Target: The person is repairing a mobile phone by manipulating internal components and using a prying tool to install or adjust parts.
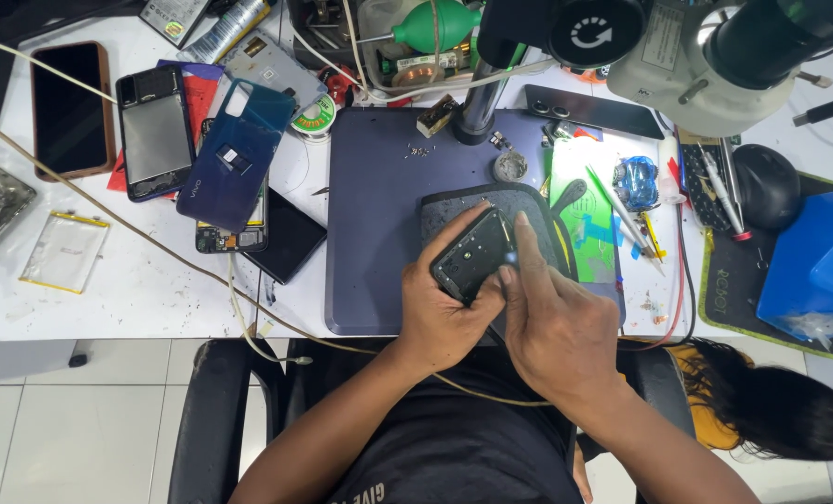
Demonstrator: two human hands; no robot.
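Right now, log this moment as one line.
left hand: holds dark phone | right hand: fingertips on phone | over: purple mat | microscope above

Two bare forearms reach up from the bottom of the view and meet at centre. The left hand (440,313) is cupped, fingers curled in a grasp. The right hand (557,322) lies alongside, touching it, index finger extended upward.

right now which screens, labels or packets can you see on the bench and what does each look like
phone in brown case: far left of the white table, dark blank screen up.
opened phone: right of it, grey inside showing.
blue back cover: flat beside that, glossy, small pale logo.
clear packet: left front, flat, yellow-edged.
green solder reel: round label, behind the mat.
small dark phone: held in both hands, left hand, right hand.
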